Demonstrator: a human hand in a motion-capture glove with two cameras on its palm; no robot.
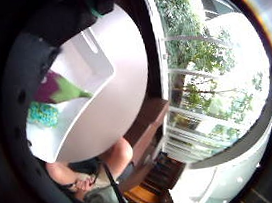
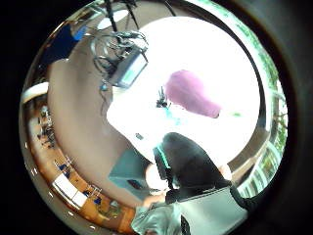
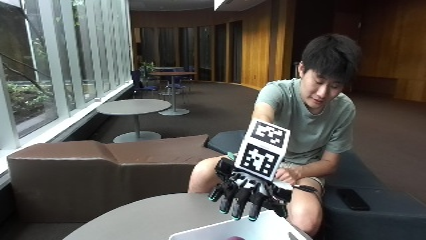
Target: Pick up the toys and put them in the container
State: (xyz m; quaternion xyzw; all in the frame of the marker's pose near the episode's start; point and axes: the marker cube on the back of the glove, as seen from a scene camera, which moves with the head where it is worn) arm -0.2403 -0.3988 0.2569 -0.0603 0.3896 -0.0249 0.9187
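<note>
From the outside view the person sits behind a round grey table (image 3: 143, 217), leaning in, and the gloved right hand (image 3: 247, 195) hangs just above the far rim of the white container (image 3: 266, 229), which sits at the table's near edge. The fingers (image 3: 236, 202) point down toward the bin, spread a little and only loosely bent, and nothing sits between them: the hand is empty. Just inside the container's lip a sliver of something dark purple shows, too little to name from here. The little-finger palm view fills that in: inside the container a purple eggplant toy (image 1: 56, 89) with a green top lies on the white floor, and a teal knitted toy (image 1: 43, 113) rests just beside it, close to the container wall. The thumb-side palm view looks straight down at the same purple toy, lying on the bright white bottom, with one black gloved finger in front of the lens. Beyond the container in that view, a grey box with tangled cables (image 2: 128, 68) sits on the table, well apart from the toys.
</note>
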